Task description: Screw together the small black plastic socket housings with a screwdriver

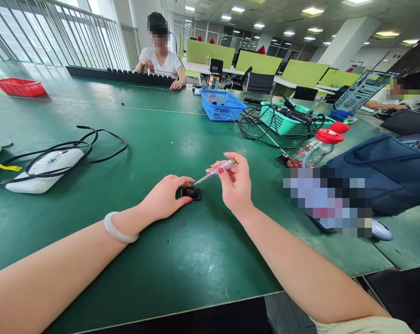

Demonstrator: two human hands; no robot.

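Observation:
On the green table lies a small black rectangular part (pixel 196 194), and its exact kind is too small to tell. My left hand (pixel 165 195) grips its left end between thumb and fingers. A screwdriver (pixel 213 173) with a clear handle and thin metal shaft is pinched in my right hand (pixel 238 183). It slants down to the left, and its tip meets or hovers just over the top of the black part; which of the two I cannot tell. The fingers of my left hand partly cover the part.
A white device (pixel 44 174) with a looped black cable lies left. Farther back stand a red basket (pixel 20 86), a blue basket (pixel 223 110) and a teal basket (pixel 282 124) with cables. A bottle (pixel 310 150), a dark blue bag (pixel 387 171) and a mouse (pixel 382 230) are right. Two people sit beyond.

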